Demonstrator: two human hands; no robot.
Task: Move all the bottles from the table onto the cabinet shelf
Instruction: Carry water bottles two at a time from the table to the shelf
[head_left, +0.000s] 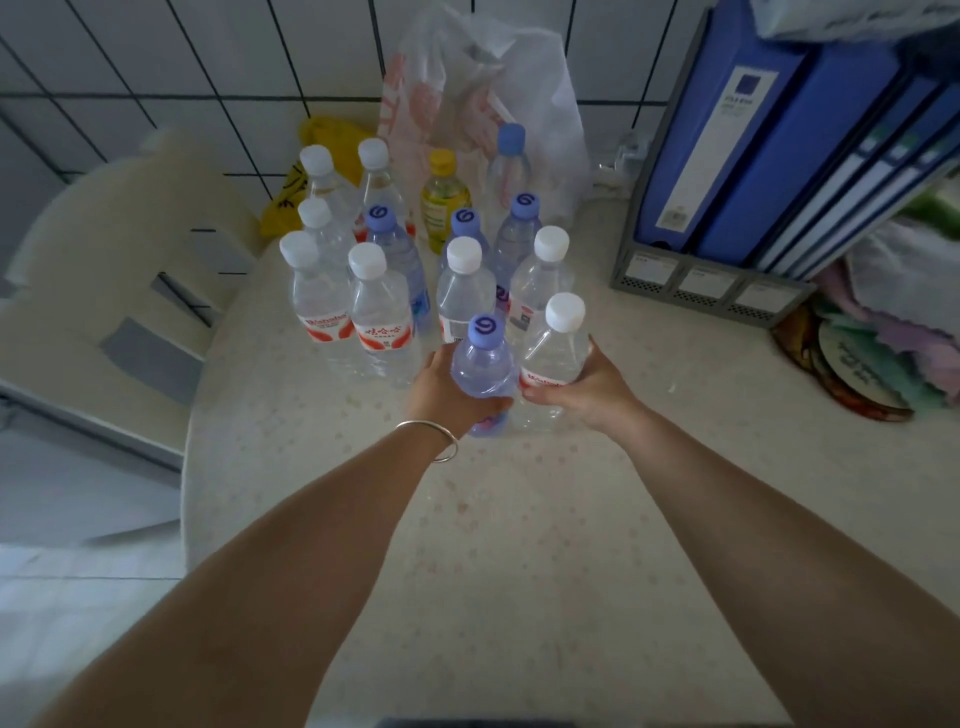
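Seen from above, left to right: a cream chair (130, 249) stands at the left edge of the round, cloth-covered surface (519, 519). On that surface a cluster of upright bottles (384, 291) stands behind the hands, white-capped ones to the left, purple-capped ones in the middle, and one yellow-capped bottle (444, 200) toward the wall. A white plastic bag (493, 93) lies behind the cluster; blue binders (769, 145) fill a grey rack at the right.

The left hand (447, 389) grips the purple-capped bottle (483, 369), fingers wrapped round its body below the shoulder. Just to its right, the right hand (587, 384) grips the white-capped bottle (556, 348) in the same manner, the thumb lying across the red label. Both held bottles are the nearest of the group to the person, touching or nearly touching each other, long axes close to vertical with caps tilted slightly away. Each bottle lies directly ahead of its own hand, so neither arm needs to cross.

Legible writing: red labels on the white-capped bottles read roughly "Wahaha", with Chinese characters on the second label (384, 332); the purple caps carry a spiral mark. Binder spine text is too small to read.

The cabinet shelf is not in view; judged from this, the coming move is a lift and a turn away from the surface.
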